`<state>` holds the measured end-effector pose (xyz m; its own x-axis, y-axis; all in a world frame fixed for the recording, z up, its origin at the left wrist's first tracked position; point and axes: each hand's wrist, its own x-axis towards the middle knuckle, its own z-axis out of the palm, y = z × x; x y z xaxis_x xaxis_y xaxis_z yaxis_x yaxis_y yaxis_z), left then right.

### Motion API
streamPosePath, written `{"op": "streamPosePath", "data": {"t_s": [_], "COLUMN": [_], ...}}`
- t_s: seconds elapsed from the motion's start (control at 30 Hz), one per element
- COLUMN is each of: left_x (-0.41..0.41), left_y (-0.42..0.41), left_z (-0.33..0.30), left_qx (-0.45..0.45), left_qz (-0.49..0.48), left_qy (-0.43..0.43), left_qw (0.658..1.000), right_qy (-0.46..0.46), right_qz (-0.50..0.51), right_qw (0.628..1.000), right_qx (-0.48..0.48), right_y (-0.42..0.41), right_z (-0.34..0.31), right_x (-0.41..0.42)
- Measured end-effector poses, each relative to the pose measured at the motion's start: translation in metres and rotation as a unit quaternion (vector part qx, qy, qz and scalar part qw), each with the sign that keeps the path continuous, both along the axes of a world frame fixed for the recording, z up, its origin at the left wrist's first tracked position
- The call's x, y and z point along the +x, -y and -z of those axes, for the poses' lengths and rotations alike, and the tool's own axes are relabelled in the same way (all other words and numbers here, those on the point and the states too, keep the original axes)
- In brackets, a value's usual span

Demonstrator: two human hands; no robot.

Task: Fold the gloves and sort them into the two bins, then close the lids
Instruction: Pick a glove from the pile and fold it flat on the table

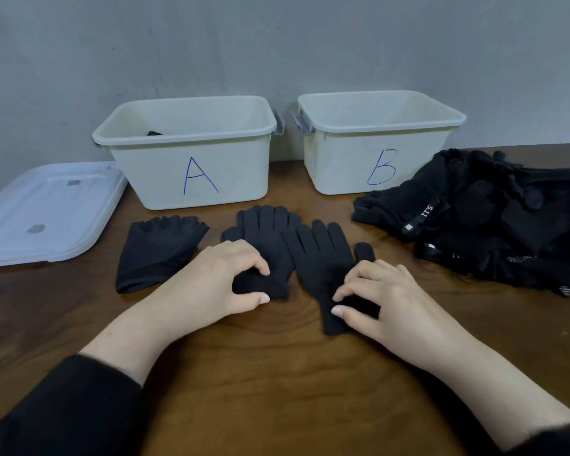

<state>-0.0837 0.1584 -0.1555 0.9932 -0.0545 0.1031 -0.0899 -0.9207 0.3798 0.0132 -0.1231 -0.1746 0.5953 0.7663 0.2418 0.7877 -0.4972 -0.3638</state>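
Two black knit gloves lie flat side by side on the wooden table, fingers pointing away from me. My left hand [224,278] pinches the cuff of the left glove [264,232]. My right hand [379,297] pinches the cuff of the right glove [320,255]. A black fingerless glove [158,248] lies to the left of them, apart from both hands. Behind stand two open cream bins: bin A [195,179], with something dark showing inside, and bin B [375,159].
A pile of several black gloves [494,218] sits at the right, beside bin B. A translucent white lid [46,209] lies flat at the left, next to bin A. A grey wall rises directly behind the bins.
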Motion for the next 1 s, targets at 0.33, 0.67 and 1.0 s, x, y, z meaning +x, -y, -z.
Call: {"op": "streamPosePath", "data": {"t_s": [0.33,0.67,1.0], "left_x": [-0.003,0.011,0.029], "left_y": [0.003,0.024,0.096], "left_z": [-0.003,-0.018,-0.067], "left_qx": [-0.035,-0.309,-0.356], "left_qz": [-0.015,-0.240,-0.072], "left_qy": [0.003,0.266,0.221], "left_qw": [0.999,0.881,0.905], "right_qy": [-0.004,-0.031,-0.319], "right_qz": [0.018,0.032,0.068], "right_qw": [0.998,0.998,0.867], "right_qx": [0.055,0.042,0.377], "right_y": [-0.001,-0.005,-0.034], "right_z": [-0.004,-0.002,-0.074], "right_x": [-0.001,-0.005,-0.018]}}
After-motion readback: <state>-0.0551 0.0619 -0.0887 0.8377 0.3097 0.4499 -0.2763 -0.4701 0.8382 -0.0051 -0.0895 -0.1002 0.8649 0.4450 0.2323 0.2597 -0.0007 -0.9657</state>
